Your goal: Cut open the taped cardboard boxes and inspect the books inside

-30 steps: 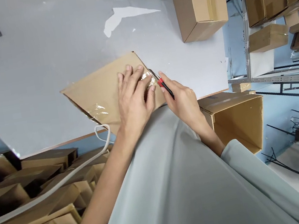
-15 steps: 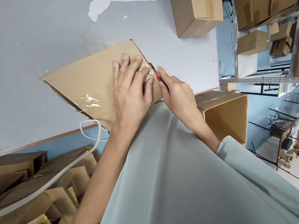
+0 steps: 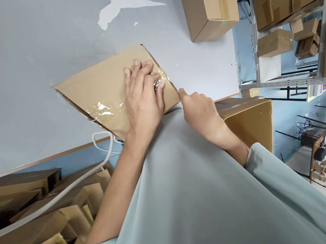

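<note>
A tan cardboard box [image 3: 94,87] with strips of shiny clear tape [image 3: 103,109] lies askew at the near edge of the grey-white table, close to my body. My left hand [image 3: 143,96] rests flat on its top face, fingers stretched out, the thumb beside the crumpled tape at the right end. My right hand [image 3: 200,109] is closed at the box's right near corner, its thumb and forefinger by the edge. The red and black utility knife seen in it a moment ago is now hidden by the fist.
A taped carton [image 3: 210,1] stands at the table's far right. An open carton [image 3: 249,124] sits below the right edge. Folded cardboard boxes [image 3: 43,225] and a white cable [image 3: 76,182] are at lower left. Shelving with cartons [image 3: 275,43] rises on the right.
My right hand has drawn down the box's right edge toward my body and turned, so the utility knife no longer shows. My left hand stays on the box.
</note>
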A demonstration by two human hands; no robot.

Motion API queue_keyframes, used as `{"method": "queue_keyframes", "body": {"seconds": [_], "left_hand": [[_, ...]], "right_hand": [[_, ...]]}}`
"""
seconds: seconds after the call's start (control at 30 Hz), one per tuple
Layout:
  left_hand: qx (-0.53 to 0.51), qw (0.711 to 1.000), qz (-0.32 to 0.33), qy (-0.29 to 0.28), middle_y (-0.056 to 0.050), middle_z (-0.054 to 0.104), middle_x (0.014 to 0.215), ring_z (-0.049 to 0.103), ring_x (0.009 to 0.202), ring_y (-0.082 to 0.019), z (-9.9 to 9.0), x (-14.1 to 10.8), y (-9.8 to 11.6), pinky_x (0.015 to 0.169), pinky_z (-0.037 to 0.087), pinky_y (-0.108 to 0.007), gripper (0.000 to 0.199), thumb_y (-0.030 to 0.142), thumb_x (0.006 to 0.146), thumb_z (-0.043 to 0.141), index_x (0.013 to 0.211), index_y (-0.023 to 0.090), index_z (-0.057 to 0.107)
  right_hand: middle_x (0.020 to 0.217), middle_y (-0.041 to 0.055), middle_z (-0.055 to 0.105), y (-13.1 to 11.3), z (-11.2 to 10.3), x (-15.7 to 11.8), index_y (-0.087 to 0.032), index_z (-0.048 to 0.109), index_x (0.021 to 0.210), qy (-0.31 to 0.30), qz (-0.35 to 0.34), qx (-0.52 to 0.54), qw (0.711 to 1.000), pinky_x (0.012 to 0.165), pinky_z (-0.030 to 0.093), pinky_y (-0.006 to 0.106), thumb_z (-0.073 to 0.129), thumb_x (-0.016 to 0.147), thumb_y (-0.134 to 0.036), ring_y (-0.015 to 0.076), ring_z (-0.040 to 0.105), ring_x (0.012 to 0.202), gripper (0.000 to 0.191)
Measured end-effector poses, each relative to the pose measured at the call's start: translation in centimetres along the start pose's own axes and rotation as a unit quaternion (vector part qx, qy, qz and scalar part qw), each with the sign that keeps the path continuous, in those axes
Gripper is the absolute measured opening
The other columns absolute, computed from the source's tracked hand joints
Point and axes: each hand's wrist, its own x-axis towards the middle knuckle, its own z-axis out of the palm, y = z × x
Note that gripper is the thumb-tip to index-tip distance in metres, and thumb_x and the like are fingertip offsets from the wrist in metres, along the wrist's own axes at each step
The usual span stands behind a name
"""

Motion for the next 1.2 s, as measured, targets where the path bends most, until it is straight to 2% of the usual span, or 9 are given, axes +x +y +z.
{"method": "queue_keyframes", "body": {"seconds": [0.13,0.27,0.37,0.5,0.6,0.8,0.97,1.2], "left_hand": [[0.014,1.0,0.013,0.015,-0.006,0.062,0.174,0.039,0.177,-0.026,0.1,-0.2,-0.3,0.153,0.016,-0.06,0.028,0.045,0.121,0.051,0.135,0.029,0.068],[0.02,1.0,0.02,0.011,-0.009,0.062,0.173,0.038,0.178,-0.027,0.2,-0.3,-0.5,0.153,0.016,-0.061,0.03,0.045,0.122,0.048,0.135,0.027,0.068],[0.023,0.999,0.021,0.009,-0.007,0.06,0.175,0.036,0.179,-0.029,0.3,-0.3,-0.7,0.153,0.015,-0.062,0.037,0.053,0.122,0.045,0.139,0.028,0.067],[-0.002,1.0,-0.005,-0.003,0.0,0.058,0.178,0.028,0.181,-0.026,0.3,-0.3,-0.8,0.155,0.007,-0.059,0.042,0.06,0.121,0.044,0.146,0.034,0.065],[-0.007,1.0,-0.011,-0.002,0.003,0.058,0.178,0.028,0.182,-0.024,0.4,-0.2,-1.0,0.155,0.006,-0.057,0.041,0.062,0.12,0.046,0.145,0.036,0.065],[0.041,0.999,-0.005,0.019,-0.003,0.063,0.174,0.036,0.179,-0.025,0.5,-0.1,-0.6,0.154,0.015,-0.06,0.044,0.061,0.121,0.042,0.138,0.03,0.068],[0.035,0.999,-0.019,0.008,-0.004,0.062,0.175,0.038,0.178,-0.029,0.1,0.0,0.2,0.154,0.015,-0.062,0.049,0.063,0.121,0.04,0.138,0.027,0.068],[0.045,0.999,-0.016,0.006,-0.005,0.062,0.176,0.037,0.178,-0.03,0.1,0.0,0.2,0.152,0.016,-0.065,0.055,0.066,0.12,0.035,0.138,0.026,0.068]], "right_hand": [[0.123,0.0203,0.086,1.4,0.9,-0.9,-0.018,0.048,0.172,-0.003,-0.014,0.001,1.0,0.104,0.062,0.042,0.04,0.122,-0.02,0.0321,0.082,0.117,0.051],[0.12,0.0159,0.087,1.6,0.1,-1.5,-0.023,0.037,0.183,0.021,-0.011,0.027,0.999,0.107,0.061,0.043,0.042,0.123,-0.025,0.0321,0.083,0.112,0.06],[0.12,0.0145,0.087,1.5,-0.3,-0.7,-0.025,0.029,0.187,0.055,-0.012,0.057,0.997,0.108,0.061,0.047,0.041,0.123,-0.029,0.0338,0.083,0.112,0.065],[0.117,0.0126,0.087,1.7,0.4,1.5,-0.023,0.031,0.186,0.091,-0.053,0.102,0.989,0.109,0.06,0.047,0.036,0.124,-0.032,0.0334,0.082,0.115,0.063],[0.119,0.0128,0.087,1.8,0.8,2.4,-0.022,0.034,0.185,0.096,-0.07,0.116,0.986,0.108,0.06,0.045,0.035,0.125,-0.035,0.0334,0.081,0.116,0.061],[0.127,0.0149,0.086,1.5,0.2,2.2,-0.022,0.037,0.182,0.075,-0.064,0.104,0.99,0.108,0.059,0.045,0.034,0.124,-0.031,0.0347,0.081,0.118,0.059],[0.13,0.0157,0.085,0.8,0.2,2.1,-0.024,0.034,0.184,0.065,-0.059,0.097,0.991,0.11,0.06,0.047,0.038,0.124,-0.031,0.0342,0.081,0.119,0.06],[0.128,0.0164,0.084,0.3,-0.1,1.8,-0.02,0.036,0.182,0.064,-0.042,0.087,0.993,0.11,0.061,0.045,0.037,0.124,-0.021,0.0312,0.081,0.12,0.059]]}}
